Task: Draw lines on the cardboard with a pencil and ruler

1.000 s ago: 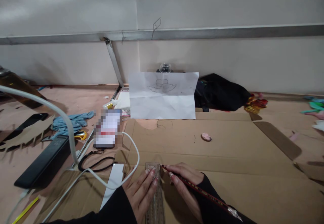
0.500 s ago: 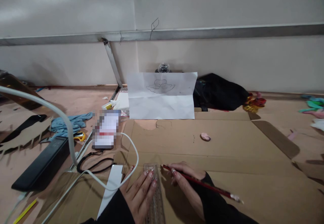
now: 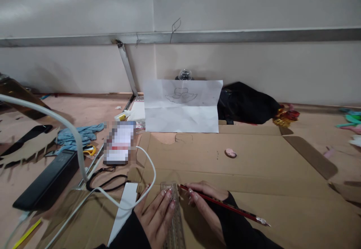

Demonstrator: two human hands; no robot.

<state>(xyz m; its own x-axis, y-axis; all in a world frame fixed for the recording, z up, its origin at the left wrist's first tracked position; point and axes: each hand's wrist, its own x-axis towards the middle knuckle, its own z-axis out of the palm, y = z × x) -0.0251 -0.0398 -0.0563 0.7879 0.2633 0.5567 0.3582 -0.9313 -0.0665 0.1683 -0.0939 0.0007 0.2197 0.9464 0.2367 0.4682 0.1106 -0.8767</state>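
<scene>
My left hand point(image 3: 157, 215) lies flat with its fingers stretched out, pressing on a clear plastic ruler point(image 3: 177, 224). The ruler rests lengthwise on an unfolded brown cardboard sheet point(image 3: 254, 170). In my right hand point(image 3: 207, 204) is a dark red pencil point(image 3: 225, 204), pinched between thumb and fingers. Its tip is by the ruler's right edge, near the upper end; whether it touches the cardboard I cannot tell. Behind the cardboard, a creased white paper point(image 3: 182, 117) stands propped up, with a winged outline drawn on it. A small pinkish eraser-like lump point(image 3: 230, 153) sits on the cardboard.
Left of the cardboard lie a phone point(image 3: 120, 144) with a white cable point(image 3: 153, 166), a black power bank point(image 3: 47, 181), blue cloth point(image 3: 80, 136) and a yellow-handled tool point(image 3: 89, 150). A white strip point(image 3: 124, 207) is beside my left hand. A black bag point(image 3: 248, 102) rests against the wall.
The pencil tip has shifted slightly left, closer to the ruler's edge. My left hand stays on the ruler. The whole view has moved a little.
</scene>
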